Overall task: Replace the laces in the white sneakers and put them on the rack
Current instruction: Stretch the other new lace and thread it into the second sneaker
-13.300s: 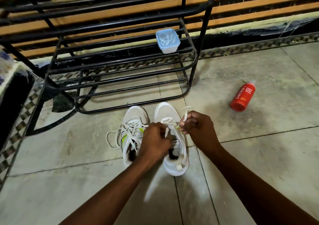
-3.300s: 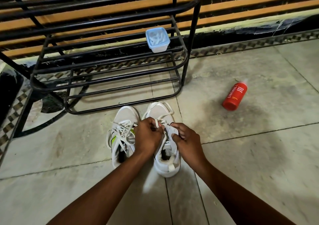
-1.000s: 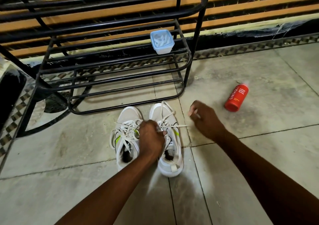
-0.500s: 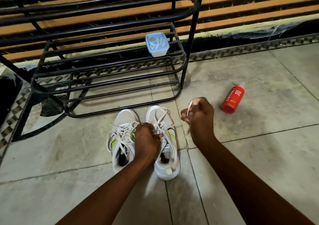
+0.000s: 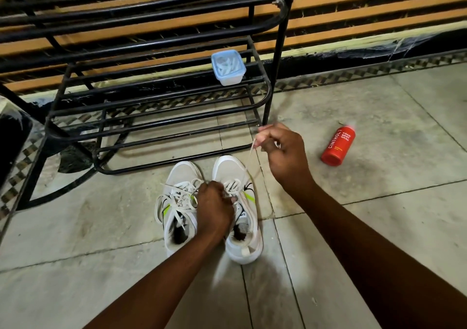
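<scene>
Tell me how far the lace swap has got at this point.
Done: nothing clearly finished; both sneakers are on the floor. In hand: the right hand pulls a lace end up from the right sneaker while the left hand holds that shoe. Left: the left sneaker is laced loosely, and the rack holds neither shoe.

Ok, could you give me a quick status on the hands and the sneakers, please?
Left hand gripping the right sneaker's laces. Right hand raised, pinching a lace end. Both sneakers on the floor, rack ahead; red bottle lying off to the right, not obstructing.
</scene>
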